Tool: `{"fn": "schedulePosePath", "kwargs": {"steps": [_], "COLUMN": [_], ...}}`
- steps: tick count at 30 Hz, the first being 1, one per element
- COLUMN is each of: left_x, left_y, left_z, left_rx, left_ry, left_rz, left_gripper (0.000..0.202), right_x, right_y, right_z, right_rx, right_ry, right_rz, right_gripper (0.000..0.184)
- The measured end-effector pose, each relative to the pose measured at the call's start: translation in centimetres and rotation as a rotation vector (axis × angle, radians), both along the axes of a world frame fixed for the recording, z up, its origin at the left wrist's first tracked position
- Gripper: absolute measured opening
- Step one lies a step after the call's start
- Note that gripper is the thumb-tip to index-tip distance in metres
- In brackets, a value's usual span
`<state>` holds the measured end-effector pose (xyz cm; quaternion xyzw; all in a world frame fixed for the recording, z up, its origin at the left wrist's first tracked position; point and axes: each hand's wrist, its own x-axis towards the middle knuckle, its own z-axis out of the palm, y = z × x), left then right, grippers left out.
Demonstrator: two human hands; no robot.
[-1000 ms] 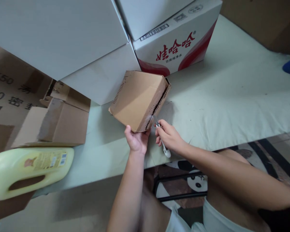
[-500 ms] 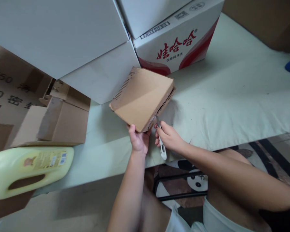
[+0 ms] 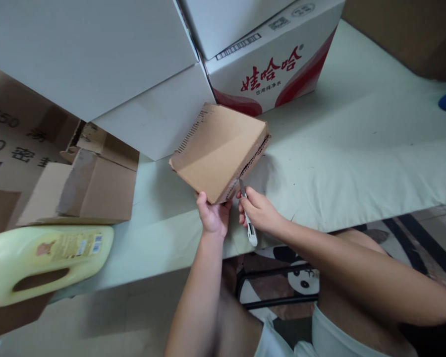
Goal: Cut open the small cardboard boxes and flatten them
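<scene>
A flat brown cardboard box [image 3: 217, 148] is tilted up off the pale table cover [image 3: 342, 153], its near corner toward me. My left hand [image 3: 212, 215] grips that near corner from below, fingers closed around it. My right hand [image 3: 260, 212] is closed on a small white utility knife [image 3: 248, 223]. The knife's metal blade touches the box's right side seam, just beside my left hand.
Large white cartons [image 3: 96, 64] and a white carton with red characters [image 3: 271, 69] stand behind the box. At the left lie opened brown cardboard [image 3: 85, 188] and a pale yellow jug [image 3: 40, 260] on its side. My knees and a panda-patterned floor mat [image 3: 301, 277] are below the table edge.
The box has been turned flatter, its right corner swinging right and its top face more toward me. The knife blade stays at the side seam, my hands shifted slightly.
</scene>
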<state>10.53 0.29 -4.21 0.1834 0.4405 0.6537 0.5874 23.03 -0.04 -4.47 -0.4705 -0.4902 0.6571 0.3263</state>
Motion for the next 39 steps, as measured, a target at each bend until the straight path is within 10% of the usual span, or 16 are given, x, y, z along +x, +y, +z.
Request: {"fn": "schedulePosePath", "kwargs": {"steps": [39], "left_x": [0.03], "left_y": [-0.02], "left_z": [0.24], "left_rx": [-0.027], "left_ry": [-0.006], "left_rz": [-0.024], "left_gripper": [0.064], "right_x": [-0.02], "right_y": [-0.13], "right_z": [-0.09], "right_rx": [0.04], "right_ry": [-0.112], "right_rz": [0.052], "right_gripper": [0.009]}}
